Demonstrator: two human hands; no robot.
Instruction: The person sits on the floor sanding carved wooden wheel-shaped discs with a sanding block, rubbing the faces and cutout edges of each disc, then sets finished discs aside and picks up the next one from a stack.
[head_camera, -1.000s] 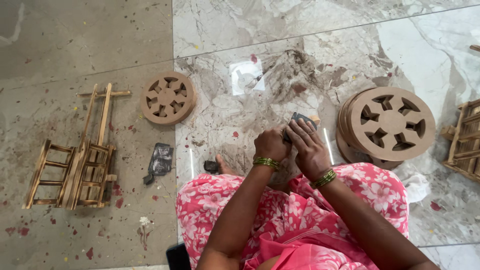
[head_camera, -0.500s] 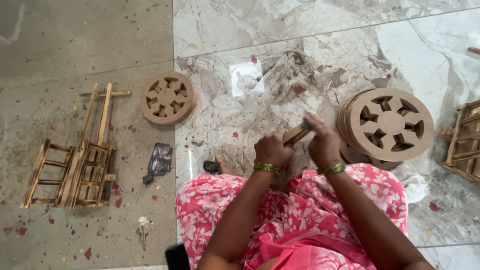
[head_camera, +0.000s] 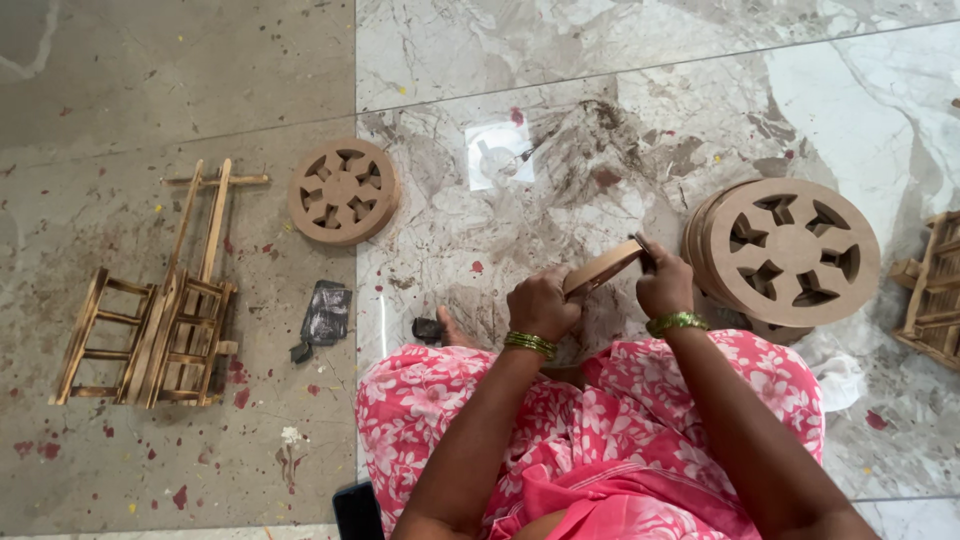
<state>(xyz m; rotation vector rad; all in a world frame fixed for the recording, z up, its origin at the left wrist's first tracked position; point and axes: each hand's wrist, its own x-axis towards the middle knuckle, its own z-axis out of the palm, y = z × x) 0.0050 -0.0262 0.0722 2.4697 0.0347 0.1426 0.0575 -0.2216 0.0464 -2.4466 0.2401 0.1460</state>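
Hands meet over a thin wooden piece (head_camera: 603, 268), seen edge-on and tilted, just above the pink floral lap: the left hand (head_camera: 541, 303) is closed around its lower end, and the right hand (head_camera: 664, 285) presses a dark scrap (sandpaper, perhaps; too small to tell) against its upper end. A second ago both hands were bunched together over the work; now they sit apart along it, so the piece's edge shows. Just right stands a stack of wooden wheels (head_camera: 790, 252); far left lies a single wheel (head_camera: 342, 191), a small wooden cart frame (head_camera: 160, 310) beyond it, a crumpled dark scrap (head_camera: 325, 315) between.
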